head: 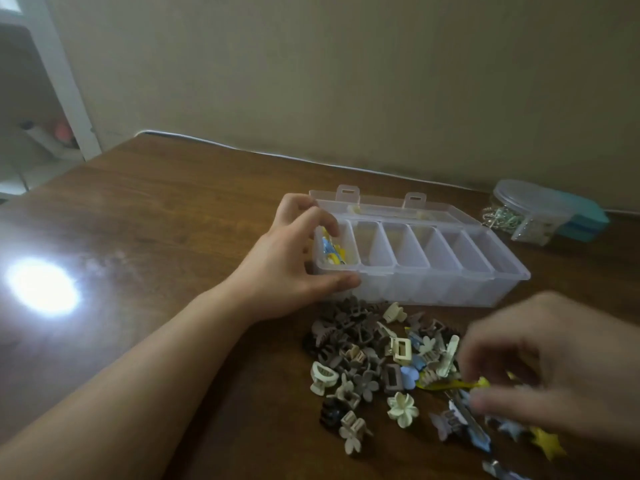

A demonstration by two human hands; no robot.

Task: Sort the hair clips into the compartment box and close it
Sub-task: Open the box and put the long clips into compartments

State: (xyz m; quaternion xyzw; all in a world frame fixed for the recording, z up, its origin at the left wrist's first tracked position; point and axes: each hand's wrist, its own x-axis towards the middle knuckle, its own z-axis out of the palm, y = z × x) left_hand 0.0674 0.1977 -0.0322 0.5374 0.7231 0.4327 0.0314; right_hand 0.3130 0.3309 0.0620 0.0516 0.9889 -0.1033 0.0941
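Observation:
A clear plastic compartment box [450, 284] stands open on the wooden table, its lid [381, 206] folded back. Its leftmost compartment holds a few blue and yellow clips [332, 252]; the other compartments look empty. My left hand [294, 261] grips the box's left end, thumb on the front wall and fingers over the rim. In front of the box lies a pile of hair clips [374, 362] in brown, cream, blue and yellow. My right hand [550, 372], blurred, is over the pile's right side with its fingers pinched on a yellow clip [453, 384].
A clear lidded jar [526, 213] of small metal items lies at the back right beside a teal box [585, 223]. A bright light glare [43, 287] marks the table's left side. The wall runs close behind the box.

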